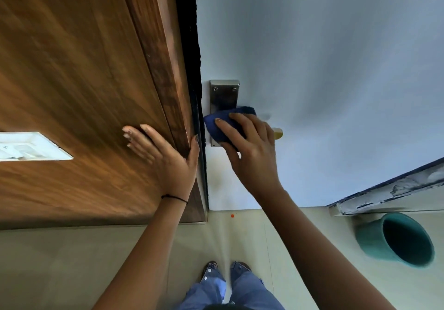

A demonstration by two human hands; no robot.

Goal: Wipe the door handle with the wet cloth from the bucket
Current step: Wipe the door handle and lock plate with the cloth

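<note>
The right hand [249, 146] presses the blue cloth [225, 122] closed around the door handle [224, 96] to scrub it, while the left hand [165, 151] lies open, flat on the wooden door [72, 69], likely steadying it.

The floor [72, 261], pale and smooth, fills the lower part of the frame, with faint seam lines running up toward the door. At lower right a teal bucket [394, 240] stands on it, just below a chipped ledge [389, 194]. At bottom centre two sandalled feet [225, 271] rest on it. A small orange spot [232, 216] lies at centre, near the door's foot.
</note>
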